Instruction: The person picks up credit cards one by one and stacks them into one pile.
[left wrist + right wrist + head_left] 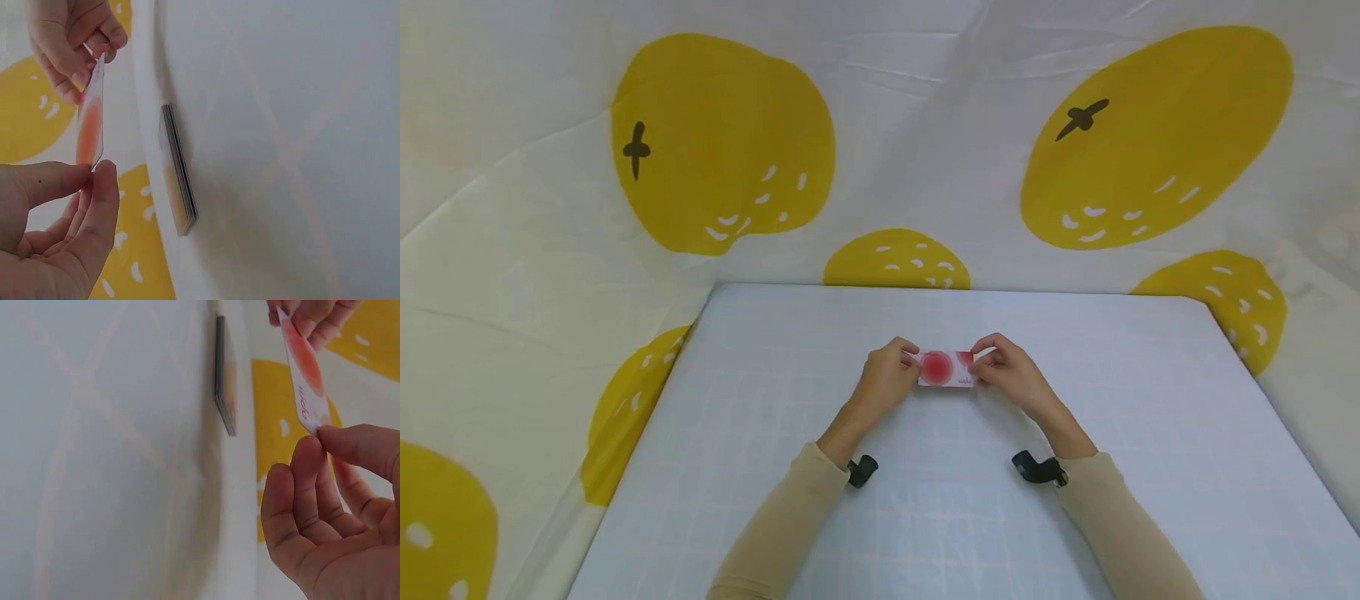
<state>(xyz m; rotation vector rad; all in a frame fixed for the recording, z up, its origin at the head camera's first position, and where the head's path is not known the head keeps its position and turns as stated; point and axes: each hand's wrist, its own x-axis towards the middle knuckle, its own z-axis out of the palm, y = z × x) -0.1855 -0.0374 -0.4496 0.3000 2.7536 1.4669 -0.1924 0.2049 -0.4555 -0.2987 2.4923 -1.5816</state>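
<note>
Both hands hold up one white card (945,368) printed with a red-orange disc and small lettering. My left hand (887,377) pinches its left end between thumb and index finger, as the left wrist view also shows on the card (92,125). At the opposite end, my right hand (1009,375) pinches the card between thumb and fingers. A thin stack of cards (177,169) with dark edges lies on the table below, apart from both hands; the head view does not show it, since the held card covers that spot. In the right wrist view the same stack (224,378) appears beside the held card.
The table (760,483) has a pale cloth with a faint grid. Behind it hangs a white curtain (925,150) printed with yellow fruit. A dark wrist camera (1036,468) sits at the right sleeve, another camera (862,471) at the left.
</note>
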